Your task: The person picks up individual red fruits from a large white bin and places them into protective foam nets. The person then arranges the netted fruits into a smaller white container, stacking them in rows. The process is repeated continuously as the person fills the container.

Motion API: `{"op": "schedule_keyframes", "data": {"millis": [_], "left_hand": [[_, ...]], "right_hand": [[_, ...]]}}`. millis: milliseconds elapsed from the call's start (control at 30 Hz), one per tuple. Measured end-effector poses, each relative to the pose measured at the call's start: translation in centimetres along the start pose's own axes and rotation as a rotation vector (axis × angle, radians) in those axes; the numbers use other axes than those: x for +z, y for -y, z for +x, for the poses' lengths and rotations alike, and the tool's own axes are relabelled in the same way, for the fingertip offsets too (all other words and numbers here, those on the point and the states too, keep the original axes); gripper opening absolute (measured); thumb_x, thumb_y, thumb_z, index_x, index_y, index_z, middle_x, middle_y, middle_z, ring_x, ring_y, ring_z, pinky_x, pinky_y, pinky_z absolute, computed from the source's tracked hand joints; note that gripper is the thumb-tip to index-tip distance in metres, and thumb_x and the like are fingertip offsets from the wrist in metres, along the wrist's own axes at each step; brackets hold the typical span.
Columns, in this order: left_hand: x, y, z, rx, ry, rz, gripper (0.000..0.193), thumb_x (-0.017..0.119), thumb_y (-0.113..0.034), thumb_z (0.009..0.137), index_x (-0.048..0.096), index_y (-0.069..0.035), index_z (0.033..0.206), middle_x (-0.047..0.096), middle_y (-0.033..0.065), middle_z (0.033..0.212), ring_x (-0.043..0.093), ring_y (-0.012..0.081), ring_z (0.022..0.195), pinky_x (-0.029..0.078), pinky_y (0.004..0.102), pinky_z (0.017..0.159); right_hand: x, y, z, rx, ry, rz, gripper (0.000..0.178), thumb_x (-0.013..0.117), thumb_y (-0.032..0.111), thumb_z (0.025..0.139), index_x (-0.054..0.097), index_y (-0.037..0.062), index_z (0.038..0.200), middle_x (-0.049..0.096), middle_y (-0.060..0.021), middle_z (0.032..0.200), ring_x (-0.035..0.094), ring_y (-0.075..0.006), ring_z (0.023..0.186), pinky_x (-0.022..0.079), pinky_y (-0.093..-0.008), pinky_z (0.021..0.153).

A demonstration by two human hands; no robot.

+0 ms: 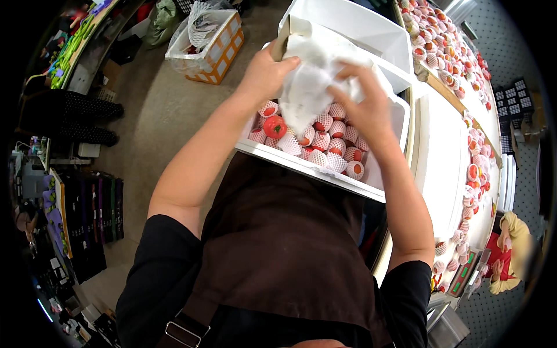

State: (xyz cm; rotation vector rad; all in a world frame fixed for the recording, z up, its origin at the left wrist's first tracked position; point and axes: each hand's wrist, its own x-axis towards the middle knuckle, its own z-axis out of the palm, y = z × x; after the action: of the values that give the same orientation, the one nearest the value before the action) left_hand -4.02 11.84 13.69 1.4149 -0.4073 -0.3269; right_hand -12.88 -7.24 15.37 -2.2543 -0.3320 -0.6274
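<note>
My left hand [266, 72] grips the edge of a cardboard box [290, 32] tipped over a white crate [318, 168]. My right hand [366, 104] clutches the white paper lining [310, 81] that hangs out of the box. Below the paper, the crate holds several red fruits in white foam nets [331, 142], and one bare red fruit [275, 126] lies at the left of the pile.
Another white crate [360, 26] stands behind. A display counter [441, 156] to the right carries rows of netted fruit [441, 40]. A cardboard box with bags [206, 40] sits on the floor at left. A person in yellow [510, 249] is at lower right.
</note>
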Motion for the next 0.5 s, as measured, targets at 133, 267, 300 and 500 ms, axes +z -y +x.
{"op": "schedule_keyframes", "data": {"millis": [133,267,300,500], "left_hand": [[-1.8,-1.7,-1.1,0.137,0.145,0.339,0.038,0.06,-0.009,0.087,0.057,-0.002,0.123,0.066,0.0066,0.104,0.06,0.0116,0.093,0.047,0.0276,0.084],[-0.8,-1.9,-1.8,0.317,0.132,0.564,0.036,0.059,-0.004,0.084,0.059,-0.006,0.12,0.066,0.0094,0.104,0.063,0.0178,0.095,0.048,0.029,0.084],[-0.4,-0.9,-2.2,0.418,0.076,0.599,0.035,0.059,-0.004,0.085,0.059,-0.005,0.12,0.066,0.01,0.106,0.063,0.0181,0.097,0.047,0.0286,0.086],[4.5,2.7,-5.5,0.708,0.139,0.909,0.068,0.068,-0.013,0.074,0.04,-0.013,0.136,0.043,0.0159,0.137,0.04,0.0397,0.125,0.035,0.0531,0.1]], "right_hand": [[-1.4,-0.4,2.2,0.161,-0.042,-0.085,0.042,0.078,0.02,0.072,0.066,0.0041,0.108,0.068,-0.0117,0.1,0.062,-0.0277,0.096,0.048,-0.0348,0.086],[-1.0,-2.1,1.7,0.422,0.268,0.037,0.025,0.068,0.013,0.079,0.068,0.0077,0.104,0.07,-0.0144,0.087,0.065,-0.0241,0.074,0.051,-0.0316,0.074],[-0.5,-2.1,1.8,0.388,0.211,0.029,0.023,0.067,0.01,0.08,0.069,0.0082,0.103,0.07,-0.0146,0.085,0.065,-0.0237,0.072,0.051,-0.0313,0.072],[1.3,-2.7,0.8,0.252,-0.173,0.21,0.022,0.055,0.0,0.084,0.064,0.0034,0.104,0.068,-0.0102,0.085,0.064,-0.0149,0.074,0.052,-0.0299,0.066]]}}
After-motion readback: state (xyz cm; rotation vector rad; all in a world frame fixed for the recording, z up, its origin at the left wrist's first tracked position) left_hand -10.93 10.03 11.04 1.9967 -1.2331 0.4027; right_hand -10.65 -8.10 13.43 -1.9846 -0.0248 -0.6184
